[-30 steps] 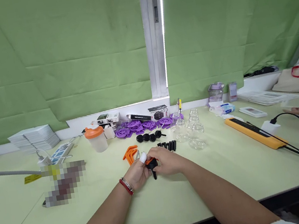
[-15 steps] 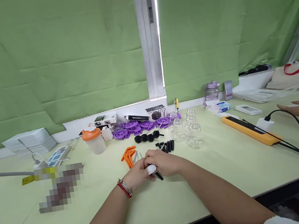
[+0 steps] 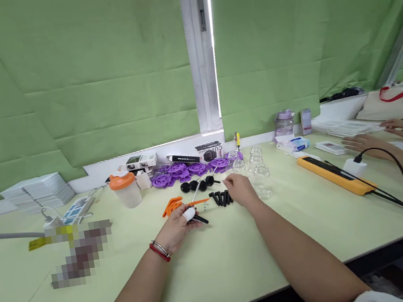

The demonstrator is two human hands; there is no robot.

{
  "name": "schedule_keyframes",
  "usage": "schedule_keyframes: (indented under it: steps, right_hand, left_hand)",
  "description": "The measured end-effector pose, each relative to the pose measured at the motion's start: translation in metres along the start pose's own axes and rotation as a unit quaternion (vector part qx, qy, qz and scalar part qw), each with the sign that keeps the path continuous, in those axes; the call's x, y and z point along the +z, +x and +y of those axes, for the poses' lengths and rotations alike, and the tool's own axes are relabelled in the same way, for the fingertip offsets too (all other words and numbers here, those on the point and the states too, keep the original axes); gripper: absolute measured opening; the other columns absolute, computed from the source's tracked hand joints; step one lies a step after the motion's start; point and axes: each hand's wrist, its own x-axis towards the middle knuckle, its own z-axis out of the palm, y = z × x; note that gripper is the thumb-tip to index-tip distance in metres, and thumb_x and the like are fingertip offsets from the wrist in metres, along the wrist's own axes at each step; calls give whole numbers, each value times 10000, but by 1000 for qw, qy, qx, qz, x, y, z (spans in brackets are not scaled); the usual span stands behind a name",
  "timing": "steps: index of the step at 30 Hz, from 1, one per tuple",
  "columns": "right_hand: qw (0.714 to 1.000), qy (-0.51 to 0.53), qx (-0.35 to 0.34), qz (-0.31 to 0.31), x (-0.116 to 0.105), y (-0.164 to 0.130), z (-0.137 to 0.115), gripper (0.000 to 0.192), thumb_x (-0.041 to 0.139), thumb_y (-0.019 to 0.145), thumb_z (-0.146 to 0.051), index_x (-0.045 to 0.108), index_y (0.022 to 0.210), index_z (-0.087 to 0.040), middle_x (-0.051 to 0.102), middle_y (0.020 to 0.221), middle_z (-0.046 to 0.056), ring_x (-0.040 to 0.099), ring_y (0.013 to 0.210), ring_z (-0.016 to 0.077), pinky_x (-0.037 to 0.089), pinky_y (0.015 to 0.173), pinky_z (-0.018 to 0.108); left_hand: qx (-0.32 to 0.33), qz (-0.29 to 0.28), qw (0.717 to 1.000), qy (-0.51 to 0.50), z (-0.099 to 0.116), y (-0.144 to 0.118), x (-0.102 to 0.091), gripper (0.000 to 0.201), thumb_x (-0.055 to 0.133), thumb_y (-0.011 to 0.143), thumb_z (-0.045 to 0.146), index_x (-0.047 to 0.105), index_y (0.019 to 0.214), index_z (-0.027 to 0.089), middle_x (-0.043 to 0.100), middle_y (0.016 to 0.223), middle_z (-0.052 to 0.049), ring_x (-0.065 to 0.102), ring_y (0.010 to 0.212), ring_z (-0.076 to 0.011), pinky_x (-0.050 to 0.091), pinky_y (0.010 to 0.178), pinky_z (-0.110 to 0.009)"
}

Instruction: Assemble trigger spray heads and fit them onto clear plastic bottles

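Observation:
My left hand (image 3: 177, 226), a white wrap on its thumb, closes around an assembly of a black rod-like piece (image 3: 201, 219), an orange arm (image 3: 199, 202) and a thin metal rod (image 3: 196, 189). My right hand (image 3: 241, 190) is curled, its fingertips pinched above several black tubes (image 3: 223, 198); whether anything sits in the pinch cannot be made out. Clear glass vessels (image 3: 260, 171) stand just behind it. Orange bent pieces (image 3: 171, 206) lie beyond my left hand, with small metal parts (image 3: 205, 205) between the hands. Farther back are black round parts (image 3: 194, 186) and purple discs (image 3: 177, 170).
An orange-lidded cup (image 3: 125, 189) stands at the left near small boxes (image 3: 142, 161). White stacks (image 3: 37, 192) and a power strip (image 3: 78, 210) lie farther left. To the right are an orange-edged power strip (image 3: 335, 175) with cables and another person's hands (image 3: 363, 142).
My hands have separated. The right moved up and right to the black tubes; the left shifted slightly up and left, exposing the orange arm and metal rod. The other person's hands moved left.

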Motion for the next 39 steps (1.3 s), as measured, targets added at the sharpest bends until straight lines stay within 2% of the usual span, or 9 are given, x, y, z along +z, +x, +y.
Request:
schedule_keyframes:
  steps: [3,5,13,21,25,28,31,34,39]
  right_hand:
    - [987,-86,128,-37,1,11,21,156,545,805,-238,651,802,-124,659,804,127,611,764,207,397,606,254]
    - [981,-100,158,-55,7,13,28,123,594,747,-212,646,800,-114,662,819,142,621,738,214,386,559,247]
    - [972,-118,193,-65,17,15,34,160,608,692,-221,632,818,-126,666,884,141,643,745,246,383,492,248]
    - [973,-140,169,-66,16,13,32,146,590,716,-225,633,824,-136,660,903,139,637,807,247,400,554,259]
    - [978,-150,133,-50,8,10,21,142,562,747,-254,640,788,-143,659,849,142,626,757,231,381,554,266]
    - [990,-120,68,-40,3,2,6,138,544,760,-258,641,761,-160,658,755,95,604,698,194,351,545,248]
    - [992,-15,-44,-119,5,-13,-10,131,541,768,-272,637,773,-182,644,685,26,557,606,136,332,529,218]
    - [967,46,-139,-208,12,-26,-21,105,564,743,-254,631,773,-179,639,693,8,524,578,112,328,520,203]
    - [957,39,-176,-228,19,-33,-27,77,563,728,-203,629,743,-167,624,652,3,490,549,101,300,504,202]
  left_hand:
    - [23,50,998,-16,-1,4,-4,163,670,739,262,636,865,164,578,846,-37,581,834,-174,505,803,-369]
    - [28,74,997,-26,-2,6,-5,169,659,744,251,623,879,156,575,842,-37,581,809,-162,505,808,-368]
    - [41,98,993,-55,-3,8,-7,211,683,713,249,608,880,143,589,862,-46,592,794,-149,503,818,-353]
    - [34,98,992,-69,-4,13,-16,221,674,728,252,595,899,137,600,846,-47,596,764,-141,497,829,-368]
    - [43,100,991,-78,-4,11,-17,215,681,728,254,587,877,132,598,858,-45,597,764,-136,502,821,-362]
    - [48,98,991,-74,-2,10,-16,218,686,728,270,583,855,126,594,855,-45,597,755,-133,511,781,-334]
    - [54,97,991,-73,0,9,-16,215,673,745,289,583,840,119,593,844,-48,596,734,-131,518,707,-292]
    - [53,102,989,-93,0,9,-16,189,658,761,271,586,851,120,602,862,-56,586,709,-119,523,678,-281]
    - [48,102,987,-112,1,8,-17,146,637,780,238,587,852,121,605,877,-68,584,728,-125,538,709,-304]
